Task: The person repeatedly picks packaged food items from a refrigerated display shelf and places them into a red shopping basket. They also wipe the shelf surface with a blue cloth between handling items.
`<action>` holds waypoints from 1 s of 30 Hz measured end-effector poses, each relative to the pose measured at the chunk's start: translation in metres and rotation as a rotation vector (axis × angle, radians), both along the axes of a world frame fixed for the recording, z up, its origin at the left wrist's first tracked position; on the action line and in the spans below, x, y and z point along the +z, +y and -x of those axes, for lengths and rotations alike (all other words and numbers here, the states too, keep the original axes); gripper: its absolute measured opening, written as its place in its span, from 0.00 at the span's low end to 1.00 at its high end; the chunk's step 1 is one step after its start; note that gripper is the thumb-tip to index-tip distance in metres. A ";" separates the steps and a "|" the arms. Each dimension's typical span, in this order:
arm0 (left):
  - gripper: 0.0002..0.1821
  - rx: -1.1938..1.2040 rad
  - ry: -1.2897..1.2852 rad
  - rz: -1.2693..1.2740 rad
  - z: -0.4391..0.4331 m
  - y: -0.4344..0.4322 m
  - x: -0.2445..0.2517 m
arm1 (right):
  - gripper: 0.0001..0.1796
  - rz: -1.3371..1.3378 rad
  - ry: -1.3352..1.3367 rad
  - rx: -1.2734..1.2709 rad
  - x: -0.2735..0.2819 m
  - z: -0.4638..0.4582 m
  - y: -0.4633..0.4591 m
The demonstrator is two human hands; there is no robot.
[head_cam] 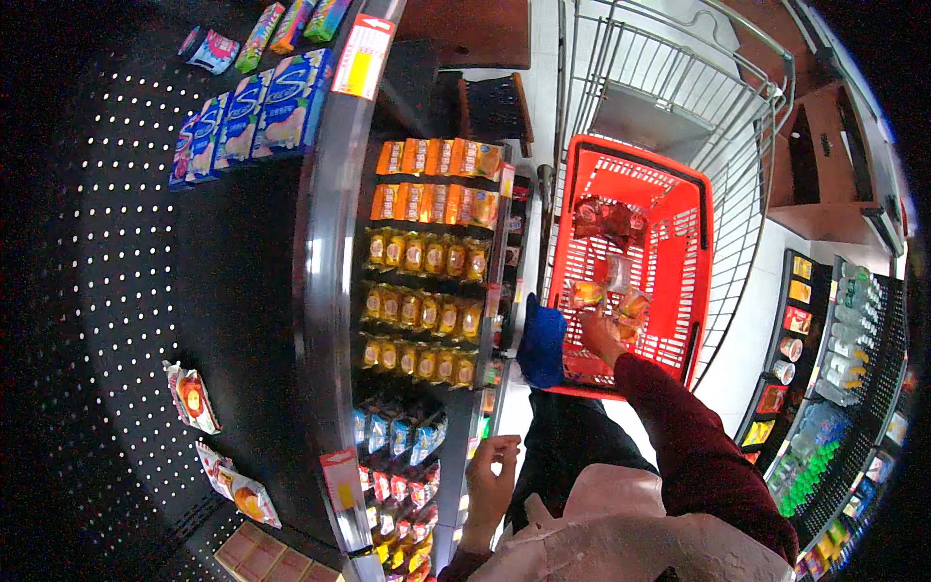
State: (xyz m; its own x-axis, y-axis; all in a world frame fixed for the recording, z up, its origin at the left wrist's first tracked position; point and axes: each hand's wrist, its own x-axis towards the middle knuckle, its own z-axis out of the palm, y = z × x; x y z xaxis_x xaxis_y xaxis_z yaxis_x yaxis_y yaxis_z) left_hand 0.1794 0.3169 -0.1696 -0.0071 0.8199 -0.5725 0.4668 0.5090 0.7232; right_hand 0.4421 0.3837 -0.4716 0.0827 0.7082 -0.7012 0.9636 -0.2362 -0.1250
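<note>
My right hand reaches down into a red plastic shopping basket. Its fingers are close to an orange-and-yellow snack packet; whether they touch or hold anything is unclear. Another orange packet lies to the right of the fingers, and a clear wrapped item lies just above. Dark red packets rest at the basket's far end. My left hand is raised beside the shelving, its fingers curled and thumb apart, with nothing seen in it.
The basket is at a wire shopping cart. At left, a dark shelf bears blue boxes and a few snack packets. Beneath its edge are rows of yellow packets. Bottles stand on shelving at right.
</note>
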 end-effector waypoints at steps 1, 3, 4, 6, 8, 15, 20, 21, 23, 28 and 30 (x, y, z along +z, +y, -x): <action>0.07 -0.007 -0.012 -0.032 0.000 0.001 0.001 | 0.21 -0.050 0.039 -0.007 0.006 0.000 0.003; 0.07 -0.030 0.004 -0.023 0.001 0.003 0.002 | 0.17 -0.080 0.109 -0.022 0.020 -0.009 0.001; 0.07 -0.039 -0.018 -0.059 0.001 0.005 0.003 | 0.17 -0.080 0.150 -0.108 0.025 -0.016 0.003; 0.07 -0.023 -0.008 -0.003 0.001 0.010 0.006 | 0.17 -0.082 0.128 -0.112 0.035 -0.025 0.009; 0.07 0.001 -0.043 0.004 -0.001 0.016 0.011 | 0.19 0.012 0.388 -0.291 0.055 -0.043 0.010; 0.08 -0.043 -0.099 -0.160 -0.018 0.046 0.042 | 0.26 0.308 1.582 -1.161 0.196 -0.047 0.024; 0.30 -0.016 -0.158 -0.213 -0.031 0.068 0.065 | 0.33 0.519 1.868 -1.038 0.289 -0.005 0.037; 0.31 -0.024 -0.124 -0.280 -0.031 0.070 0.070 | 0.33 0.525 1.866 -0.989 0.300 0.002 0.039; 0.34 -0.053 -0.061 -0.493 -0.031 0.076 0.077 | 0.32 0.518 1.838 -0.840 0.320 0.010 0.038; 0.29 0.019 -0.226 -0.423 -0.015 0.074 0.098 | 0.33 0.391 1.607 -0.616 0.342 0.049 0.048; 0.28 0.072 -0.196 -0.415 -0.006 0.068 0.106 | 0.37 0.172 1.479 -0.397 0.359 0.058 0.052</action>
